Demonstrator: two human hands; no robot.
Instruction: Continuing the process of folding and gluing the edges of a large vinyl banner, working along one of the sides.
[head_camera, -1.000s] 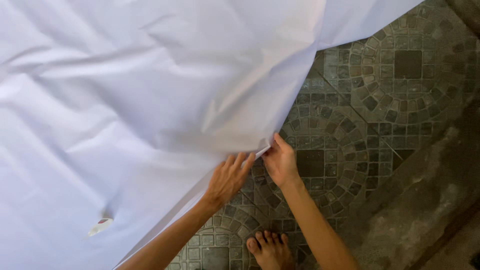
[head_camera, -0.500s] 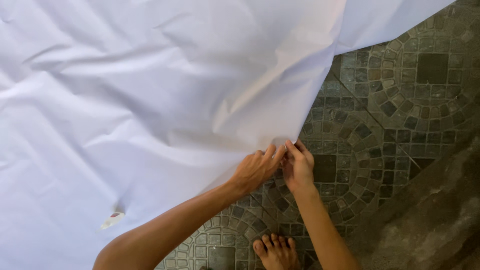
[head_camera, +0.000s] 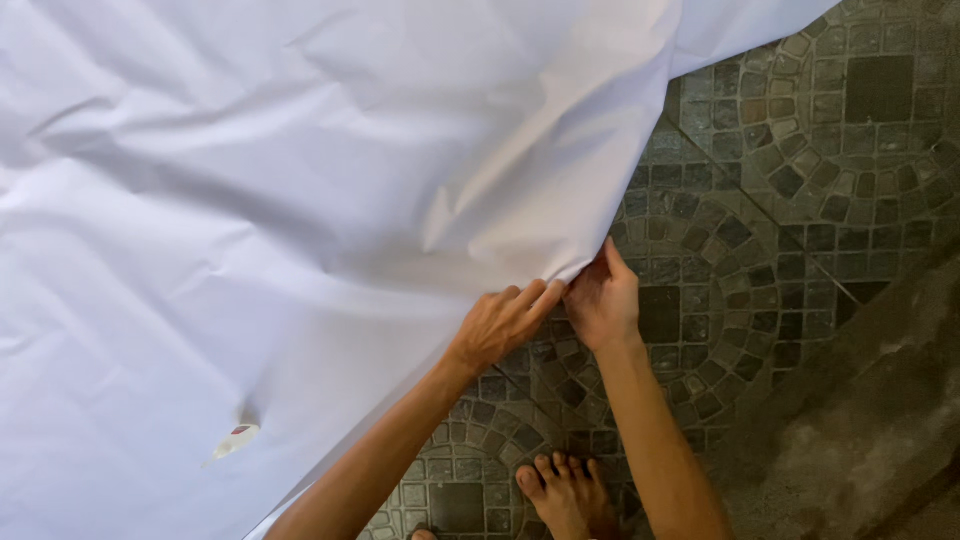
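Note:
A large white sheet (head_camera: 300, 200) covers most of the view, creased and lifted along its right edge. My left hand (head_camera: 505, 322) and my right hand (head_camera: 603, 300) meet at that edge, just below the middle of the view. Both pinch the sheet's border, fingers closed on it, thumbs nearly touching. A small white tag with a red mark (head_camera: 235, 440) lies on the sheet at the lower left.
The floor (head_camera: 800, 170) is dark grey stone mosaic with curved patterns, showing on the right and below the sheet. A bare foot (head_camera: 560, 495) stands on it at the bottom. A rough darker concrete strip (head_camera: 870, 430) runs along the lower right.
My left hand came up to the sheet's edge beside the right hand. Both hands then shifted slightly right and up along the edge while holding it.

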